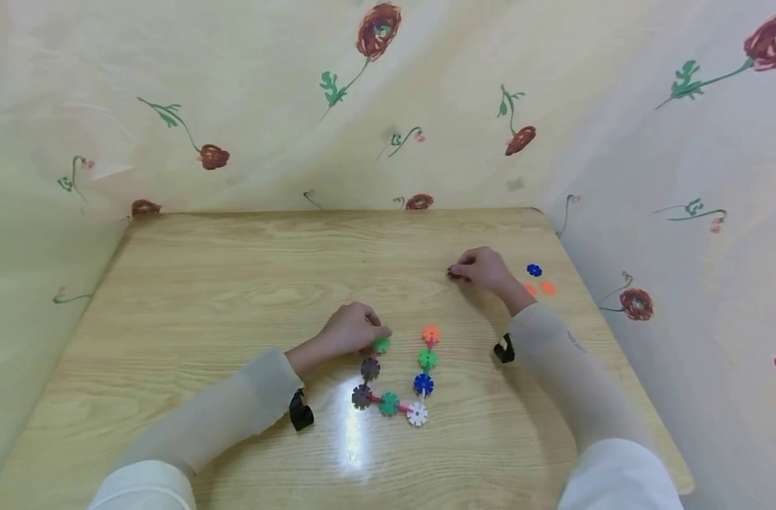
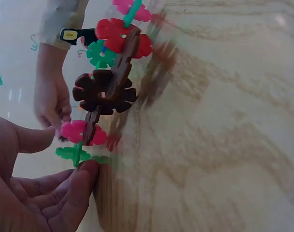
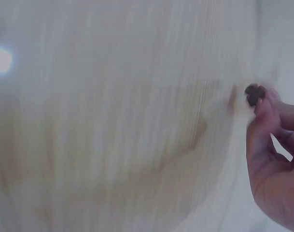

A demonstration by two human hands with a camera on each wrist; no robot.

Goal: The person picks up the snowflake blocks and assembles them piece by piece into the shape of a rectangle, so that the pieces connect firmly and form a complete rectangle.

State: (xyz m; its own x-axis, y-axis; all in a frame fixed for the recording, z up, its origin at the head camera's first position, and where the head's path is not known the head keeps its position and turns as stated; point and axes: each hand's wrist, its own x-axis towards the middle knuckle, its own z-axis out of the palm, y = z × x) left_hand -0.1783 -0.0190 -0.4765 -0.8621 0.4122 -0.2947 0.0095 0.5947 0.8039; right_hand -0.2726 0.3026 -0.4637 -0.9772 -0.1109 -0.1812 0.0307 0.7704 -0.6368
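Observation:
A chain of interlocking flower-shaped plastic discs lies on the table in a U shape, with a white disc (image 1: pixel 417 414), a blue disc (image 1: pixel 424 384) and an orange disc (image 1: pixel 431 333) among its pieces. My left hand (image 1: pixel 349 329) is at the chain's left end, where its fingers hold a green disc (image 2: pixel 73 153) linked to a pink disc (image 2: pixel 82 132). Dark brown discs (image 2: pixel 104 93) follow along the chain. Farther back and to the right, my right hand (image 1: pixel 486 270) pinches a loose dark brown disc (image 3: pixel 255 94) between thumb and fingertips, apart from the chain.
Near the table's right edge lie a loose blue disc (image 1: pixel 534 270) and two orange pieces (image 1: pixel 548 288), one partly hidden by the right arm. The wooden table (image 1: pixel 234 283) meets flower-patterned cloth (image 1: pixel 266 92) at the back and side. Black wrist straps (image 1: pixel 301 411) sit on both forearms.

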